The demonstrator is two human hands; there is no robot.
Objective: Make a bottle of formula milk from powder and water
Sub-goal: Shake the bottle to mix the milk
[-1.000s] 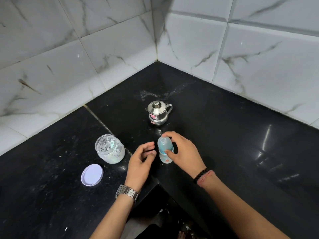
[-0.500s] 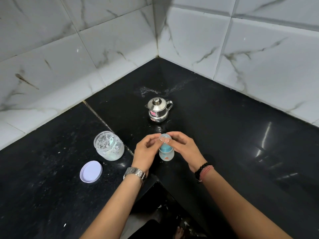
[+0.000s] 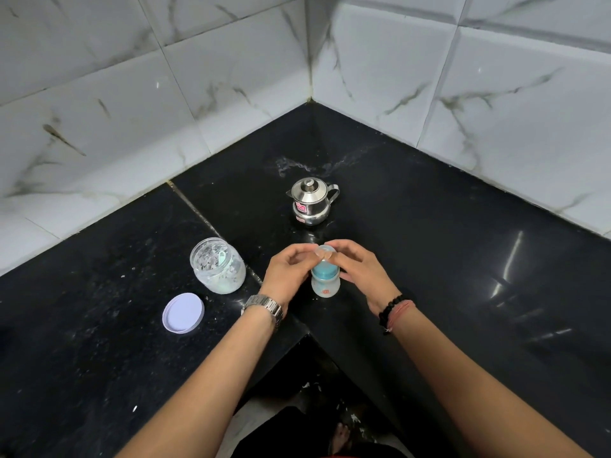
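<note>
On black counter, left hand [image 3: 291, 269], right hand [image 3: 358, 271] pinching bottle [image 3: 325, 281] cap, nipple hidden

Both forearms are showing bare, no sleeves. The left wrist is wearing a silver metal link-band wristwatch [image 3: 263, 308], the right one's sporting a black beaded bracelet [image 3: 390, 308] plus a reddish thread band [image 3: 400, 313].

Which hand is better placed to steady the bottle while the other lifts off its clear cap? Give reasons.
Probably the right hand: its fingers already reach down beside the bottle. The left hand sits higher, fingertips at the cap, so it suits lifting.
</note>
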